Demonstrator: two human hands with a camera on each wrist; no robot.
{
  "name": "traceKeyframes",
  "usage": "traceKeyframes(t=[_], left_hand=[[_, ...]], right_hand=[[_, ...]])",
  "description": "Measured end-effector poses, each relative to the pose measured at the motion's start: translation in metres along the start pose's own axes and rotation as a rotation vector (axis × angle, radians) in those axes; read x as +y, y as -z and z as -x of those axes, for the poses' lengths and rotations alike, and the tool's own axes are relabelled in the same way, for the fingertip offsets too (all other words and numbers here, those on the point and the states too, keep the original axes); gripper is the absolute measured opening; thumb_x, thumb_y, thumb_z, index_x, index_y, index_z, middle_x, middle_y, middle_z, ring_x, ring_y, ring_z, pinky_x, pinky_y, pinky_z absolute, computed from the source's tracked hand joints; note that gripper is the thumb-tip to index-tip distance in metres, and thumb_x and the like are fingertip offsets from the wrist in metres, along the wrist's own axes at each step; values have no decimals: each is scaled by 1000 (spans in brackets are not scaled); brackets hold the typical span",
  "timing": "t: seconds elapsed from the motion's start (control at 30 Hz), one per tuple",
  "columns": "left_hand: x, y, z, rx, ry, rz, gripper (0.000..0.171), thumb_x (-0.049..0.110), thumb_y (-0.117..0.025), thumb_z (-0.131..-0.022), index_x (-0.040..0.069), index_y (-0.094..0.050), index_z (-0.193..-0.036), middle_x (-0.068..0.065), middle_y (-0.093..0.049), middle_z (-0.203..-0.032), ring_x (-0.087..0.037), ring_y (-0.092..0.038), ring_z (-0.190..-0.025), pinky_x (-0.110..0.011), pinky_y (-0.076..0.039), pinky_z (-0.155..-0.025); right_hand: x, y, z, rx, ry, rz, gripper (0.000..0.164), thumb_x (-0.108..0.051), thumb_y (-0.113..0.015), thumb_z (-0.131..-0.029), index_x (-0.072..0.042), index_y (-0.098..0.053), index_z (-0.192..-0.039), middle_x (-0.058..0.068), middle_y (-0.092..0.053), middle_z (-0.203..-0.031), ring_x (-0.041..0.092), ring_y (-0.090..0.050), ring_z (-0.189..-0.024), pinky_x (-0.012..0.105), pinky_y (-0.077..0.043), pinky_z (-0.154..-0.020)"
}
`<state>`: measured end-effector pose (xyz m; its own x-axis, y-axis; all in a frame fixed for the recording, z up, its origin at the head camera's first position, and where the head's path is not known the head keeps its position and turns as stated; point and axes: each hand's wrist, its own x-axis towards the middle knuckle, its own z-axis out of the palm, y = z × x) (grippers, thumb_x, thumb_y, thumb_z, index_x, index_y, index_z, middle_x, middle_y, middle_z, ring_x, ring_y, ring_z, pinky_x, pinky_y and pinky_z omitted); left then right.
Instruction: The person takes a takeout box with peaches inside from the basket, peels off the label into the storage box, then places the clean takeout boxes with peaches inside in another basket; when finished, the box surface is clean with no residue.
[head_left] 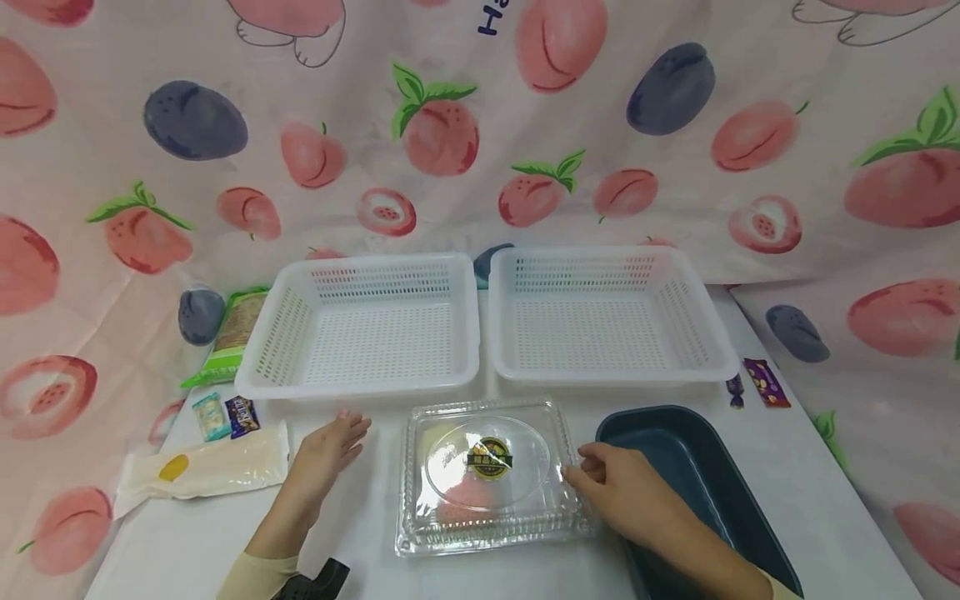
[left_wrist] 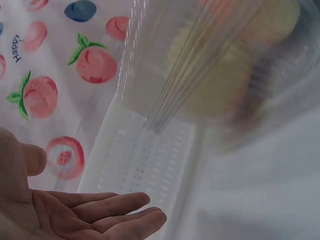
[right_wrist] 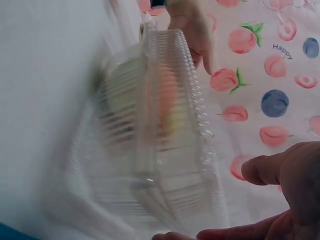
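A clear plastic clamshell box (head_left: 528, 467) with a black-and-gold sticker (head_left: 491, 458) lies closed on the table. Through the lid show a reddish round item (head_left: 468, 498) and a pale yellowish one (left_wrist: 212, 80). My left hand (head_left: 322, 462) is held to the left of the box, apart from it, palm turned toward it and fingers extended. On the other side, my right hand (head_left: 630, 496) has its fingertips right at the box's right edge. The right wrist view shows that hand's thumb (right_wrist: 262, 170) and fingers spread apart beside the box.
Two white perforated baskets (head_left: 360, 387) (head_left: 615, 375) stand behind the box. A dark blue tray (head_left: 738, 492) is under my right forearm. At left lie a green bag (head_left: 228, 333), two small packets (head_left: 212, 417) (head_left: 242, 417) and a long cream package (head_left: 217, 467); purple wrappers (head_left: 767, 383) lie right.
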<state>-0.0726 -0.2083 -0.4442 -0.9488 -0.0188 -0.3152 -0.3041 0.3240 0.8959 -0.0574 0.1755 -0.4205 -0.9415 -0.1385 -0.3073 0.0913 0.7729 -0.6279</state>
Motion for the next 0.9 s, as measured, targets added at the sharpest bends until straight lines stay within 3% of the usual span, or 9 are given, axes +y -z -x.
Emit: traceKeyframes(t=[0.43, 0.6, 0.73, 0.9], left_hand=[[0, -33, 34, -30, -3, -3, 71, 44, -40, -114, -16, -38, -151, -31, -49, -154, -46, -50, -142, -49, -48, -112], [-3, -50, 43, -36, 27, -3, 72, 43, -47, -112, -17, -38, -151, -35, -46, -154, -48, -55, -136, -55, -50, -108], [-5, -59, 50, -50, 65, -3, 76, 46, -51, -109, -15, -36, -153, -34, -44, -155, -50, -49, -141, -61, -45, -111], [-9, -66, 55, -74, 61, 47, 80, 43, -54, -109, -18, -28, -154, -36, -39, -157, -51, -42, -145, -57, -44, -113]], right_hand=[[-30, 25, -19, 124, 181, 3, 41, -27, -69, -99, 3, -70, -127, 9, -78, -111, 22, -75, -102, 45, -63, -89], [-42, 21, -32, 114, 214, 2, 39, -26, -70, -98, 3, -71, -124, 9, -78, -109, 21, -74, -100, 44, -62, -88], [-52, 12, -42, 98, 249, 24, 39, -24, -72, -96, 5, -72, -122, 10, -78, -107, 20, -74, -97, 42, -63, -86], [-65, 1, -52, 77, 255, 49, 38, -25, -74, -94, 3, -72, -121, 9, -77, -105, 19, -73, -97, 40, -63, -85]])
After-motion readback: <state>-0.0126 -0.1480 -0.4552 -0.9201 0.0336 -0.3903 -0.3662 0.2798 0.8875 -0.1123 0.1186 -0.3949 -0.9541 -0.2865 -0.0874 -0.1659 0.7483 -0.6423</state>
